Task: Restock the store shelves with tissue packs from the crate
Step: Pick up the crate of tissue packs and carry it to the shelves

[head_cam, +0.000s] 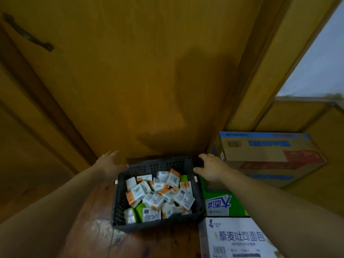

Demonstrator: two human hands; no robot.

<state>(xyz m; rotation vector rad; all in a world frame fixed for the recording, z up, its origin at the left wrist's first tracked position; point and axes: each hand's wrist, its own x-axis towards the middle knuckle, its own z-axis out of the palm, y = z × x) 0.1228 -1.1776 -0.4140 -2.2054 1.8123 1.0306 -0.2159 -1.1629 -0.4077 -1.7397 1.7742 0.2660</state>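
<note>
A dark grey perforated plastic crate (118,203) stands on a wooden surface against a yellow-brown wooden panel. Inside lies a loose heap of several small tissue packs (154,199), white with orange ends, plus a couple of green ones. My left hand (110,162) hovers at the crate's far left corner with its fingers spread and nothing in it. At the far right corner is my right hand (211,167), also spread, its thumb close to the rim. Whether either hand touches the crate is unclear. No store shelves are in view.
A green carton (221,203) and a white printed carton (234,237) sit tight against the crate's right side. Stacked brown cardboard boxes (260,148) stand behind them. A dark handle (28,32) is mounted on the wooden panel at upper left.
</note>
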